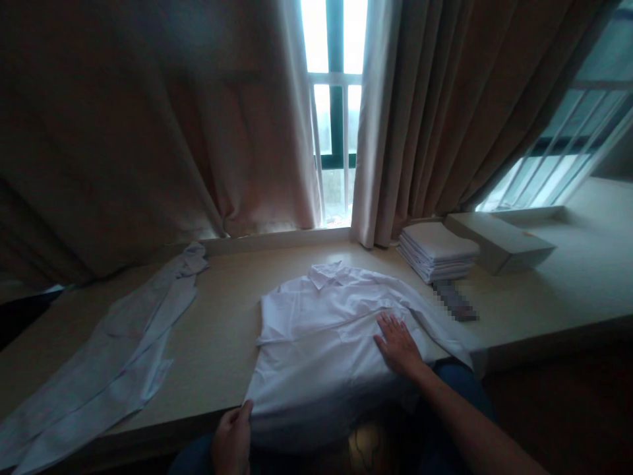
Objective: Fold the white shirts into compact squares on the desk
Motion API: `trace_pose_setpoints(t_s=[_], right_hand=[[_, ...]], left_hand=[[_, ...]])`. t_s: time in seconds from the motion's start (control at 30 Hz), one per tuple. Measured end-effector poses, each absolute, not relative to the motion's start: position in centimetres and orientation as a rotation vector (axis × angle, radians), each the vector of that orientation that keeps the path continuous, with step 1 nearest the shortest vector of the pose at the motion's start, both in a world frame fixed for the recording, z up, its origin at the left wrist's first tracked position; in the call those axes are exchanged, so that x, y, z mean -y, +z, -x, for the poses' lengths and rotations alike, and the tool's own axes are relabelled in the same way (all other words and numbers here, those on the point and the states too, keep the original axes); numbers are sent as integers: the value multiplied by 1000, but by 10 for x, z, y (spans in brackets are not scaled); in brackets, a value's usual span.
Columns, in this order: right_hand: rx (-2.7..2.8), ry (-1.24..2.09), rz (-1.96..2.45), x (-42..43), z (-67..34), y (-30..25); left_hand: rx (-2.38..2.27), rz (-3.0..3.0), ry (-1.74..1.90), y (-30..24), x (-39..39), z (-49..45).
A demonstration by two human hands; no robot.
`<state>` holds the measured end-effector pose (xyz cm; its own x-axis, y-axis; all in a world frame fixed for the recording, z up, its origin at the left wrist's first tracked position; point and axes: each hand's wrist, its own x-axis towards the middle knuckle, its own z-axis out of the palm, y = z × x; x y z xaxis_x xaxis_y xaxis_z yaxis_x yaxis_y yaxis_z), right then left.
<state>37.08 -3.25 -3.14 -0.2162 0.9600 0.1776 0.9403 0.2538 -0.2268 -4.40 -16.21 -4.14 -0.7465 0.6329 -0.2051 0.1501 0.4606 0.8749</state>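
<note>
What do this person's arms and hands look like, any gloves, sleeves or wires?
Ordinary human ones: the left hand and right hand are bare, without gloves or wires. The right forearm shows no sleeve or watch; the left forearm isn't in view.

Through the one head camera I run from afar, I look forward and down at the nearby white shirt (311, 343).
</note>
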Motion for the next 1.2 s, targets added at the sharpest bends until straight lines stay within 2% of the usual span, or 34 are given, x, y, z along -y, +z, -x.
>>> trace_pose_setpoints(t_s=[0.07, 0.13, 0.23, 0.33, 0.43, 0.57, 0.7, 0.9, 1.07, 1.2], right_hand=[[2244, 124, 1757, 32, -370, -31], [2243, 155, 1753, 32, -369, -29], [2209, 144, 1747, 34, -367, -24], [2224, 129, 1701, 45, -363, -20], [2286, 184, 1645, 61, -364, -18], [2253, 174, 1629, 75, -372, -16], [2240, 204, 1636, 75, -377, -13], [2213, 260, 1580, 74, -376, 2], [1766, 28, 1616, 92, -434, 2], [1177, -78, 1907, 109, -531, -30]], left_hand=[[-2467, -847, 1153, -28, 162, 35], [-2516, -1217, 1150, -12, 155, 21], [-2191, -1836, 1041, 1, 129, -2], [-1966, -2148, 719, -8, 97, -17], [-1962, -2273, 469, -29, 77, -21], [-2002, -2347, 410, -41, 73, -19], [-1975, -2380, 513, -18, 74, -43], [-1622, -2618, 595, 29, 45, -140], [-1566, -2611, 598, 19, 5, -206], [-1466, -2619, 624, 9, -20, -250]])
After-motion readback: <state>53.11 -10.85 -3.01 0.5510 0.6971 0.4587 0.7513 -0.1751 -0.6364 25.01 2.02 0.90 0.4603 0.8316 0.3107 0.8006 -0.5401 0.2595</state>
